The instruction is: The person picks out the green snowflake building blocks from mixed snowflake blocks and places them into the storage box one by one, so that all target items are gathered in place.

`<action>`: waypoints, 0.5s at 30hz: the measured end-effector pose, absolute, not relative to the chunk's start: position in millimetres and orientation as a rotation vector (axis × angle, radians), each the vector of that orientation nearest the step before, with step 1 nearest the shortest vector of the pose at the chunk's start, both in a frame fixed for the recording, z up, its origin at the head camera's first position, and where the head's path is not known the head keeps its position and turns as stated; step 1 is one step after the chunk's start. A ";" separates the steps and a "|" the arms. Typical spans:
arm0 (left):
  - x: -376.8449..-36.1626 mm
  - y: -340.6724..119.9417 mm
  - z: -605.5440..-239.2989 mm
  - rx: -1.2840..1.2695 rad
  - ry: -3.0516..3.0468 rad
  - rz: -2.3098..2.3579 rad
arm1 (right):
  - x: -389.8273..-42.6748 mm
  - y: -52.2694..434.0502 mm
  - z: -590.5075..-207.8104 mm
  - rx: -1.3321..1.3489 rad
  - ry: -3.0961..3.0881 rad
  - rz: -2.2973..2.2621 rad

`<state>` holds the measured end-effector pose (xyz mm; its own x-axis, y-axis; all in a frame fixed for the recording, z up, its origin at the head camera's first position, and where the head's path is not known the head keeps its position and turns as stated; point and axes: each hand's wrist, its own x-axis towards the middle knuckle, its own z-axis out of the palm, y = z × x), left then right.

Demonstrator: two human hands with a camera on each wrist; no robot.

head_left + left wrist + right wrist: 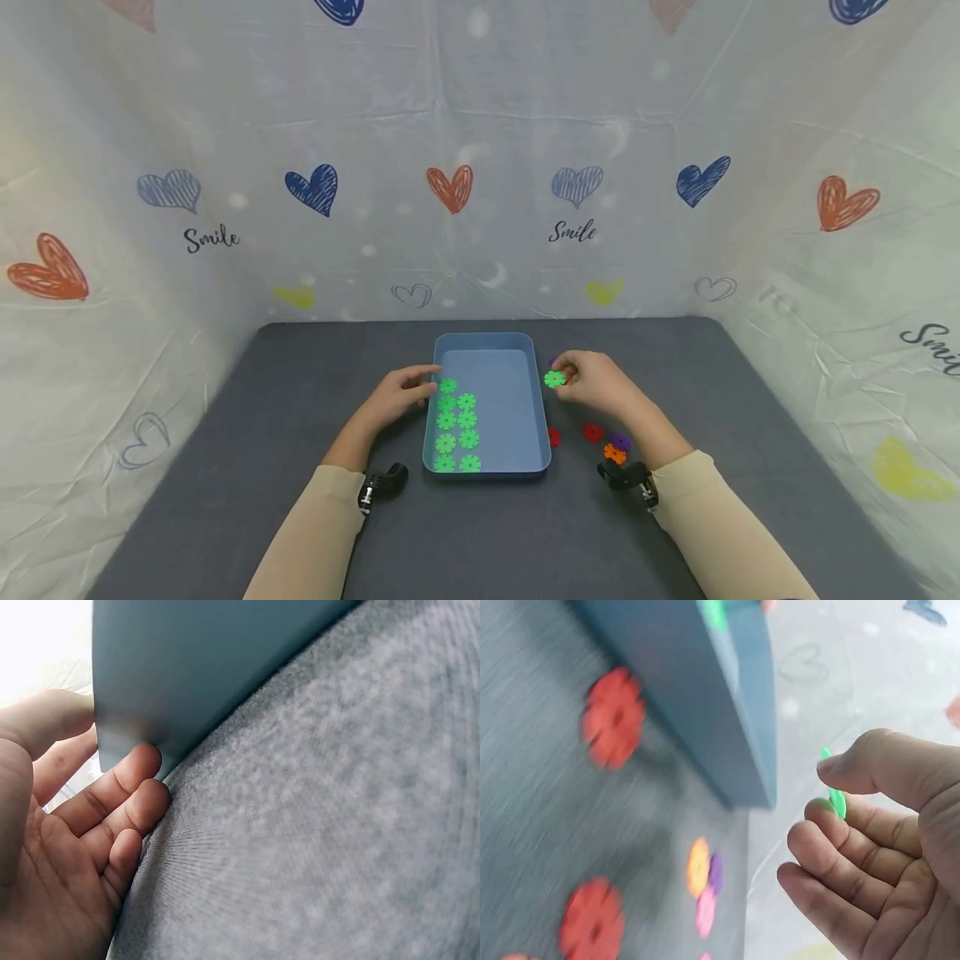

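A blue tray [510,408] stands upright on the table, with two columns of green flower-shaped discs [468,419] lying along its left side. My left hand [392,398] holds the tray's left wall. In the left wrist view, its thumb and a finger reach past the rim while the other fingertips [142,761] lie against the outside. Over the tray's right edge, my right hand [600,385] pinches another green flower-shaped disc [554,379] between thumb and fingers. The right wrist view shows this disc [838,801] edge-on, raised off the table.
Right of the tray, loose discs lie on the dark grey table [480,533]: red [592,432], purple [620,442] and orange [615,453]. A pink disc [706,911] shows in the right wrist view. Behind the table hangs a white cloth [495,275] with printed hearts.
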<state>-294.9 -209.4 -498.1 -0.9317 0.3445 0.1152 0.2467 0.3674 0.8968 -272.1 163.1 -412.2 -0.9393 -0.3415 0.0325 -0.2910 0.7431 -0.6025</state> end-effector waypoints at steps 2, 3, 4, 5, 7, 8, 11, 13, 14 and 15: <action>-294.7 -210.1 -497.6 0.545 2.515 1.635 | -276.8 149.2 -408.3 -0.559 2.828 -0.975; -294.5 -210.4 -497.4 0.540 2.514 1.634 | -279.2 142.2 -406.7 -0.578 2.815 -0.974; -294.4 -210.8 -497.4 0.537 2.515 1.630 | -282.0 135.2 -406.0 -0.591 2.805 -0.971; -295.1 -211.4 -497.9 0.535 2.516 1.625 | -284.3 128.5 -405.1 -0.607 2.795 -0.961; -295.9 -211.9 -498.8 0.526 2.514 1.623 | -288.3 114.9 -404.2 -0.639 2.789 -0.925; -296.4 -212.2 -499.2 0.525 2.513 1.621 | -290.4 108.3 -404.4 -0.657 2.791 -0.903; -296.8 -212.6 -500.0 0.531 2.508 1.620 | -295.1 89.9 -405.6 -0.682 2.781 -0.860; -296.7 -212.2 -499.6 0.528 2.502 1.627 | -298.9 78.9 -408.0 -0.689 2.779 -0.840; -296.3 -212.1 -499.0 0.527 2.499 1.627 | -300.7 74.1 -409.4 -0.687 2.778 -0.831; -296.0 -211.7 -498.6 0.525 2.499 1.627 | -302.6 69.8 -411.2 -0.683 2.777 -0.828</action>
